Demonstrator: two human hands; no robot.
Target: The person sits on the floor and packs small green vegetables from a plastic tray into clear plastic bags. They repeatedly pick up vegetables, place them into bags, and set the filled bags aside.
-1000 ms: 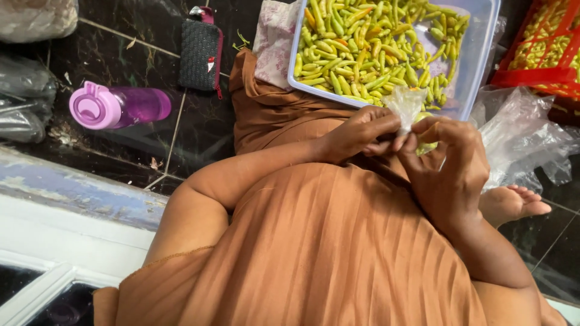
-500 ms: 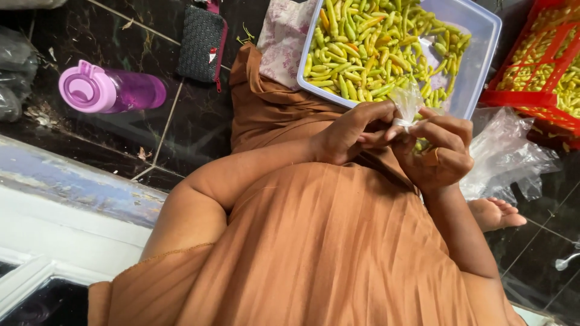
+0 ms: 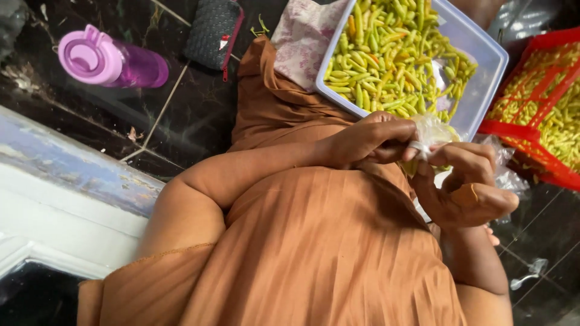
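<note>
Here, seated on a dark tiled floor [image 3: 181,121], a person in a rust-brown pleated garment [image 3: 302,253] works at the neck of a small clear plastic bag [image 3: 436,130] packed with green and yellow chillies. The bag sits between the two hands, just in front of the lap and at the near rim of a pale blue tub [image 3: 483,90] heaped with more of the same chillies.

The left hand [image 3: 374,140] is curled nearly closed, its fingertips pinching the gathered top of the bag. The right hand [image 3: 465,184] is likewise closed to a tight pinch, thumb and fingers bearing on the twisted plastic from below; a tan plaster shows on one finger. Neither hand holds anything else that can be made out, and whether a tie or band is in play is too small to tell.

Done well, the closing step seems to call for keeping the twist tight and close to the chillies, one hand anchoring the neck while the other turns, so the thin film does not slip loose or tear on a stem.

Around the person lie a red crate [image 3: 538,108] of chillies at the right, a purple drinking bottle [image 3: 112,60] on its side, a dark zipped pouch [image 3: 212,33] and a patterned cloth [image 3: 302,39] beside the tub.
</note>
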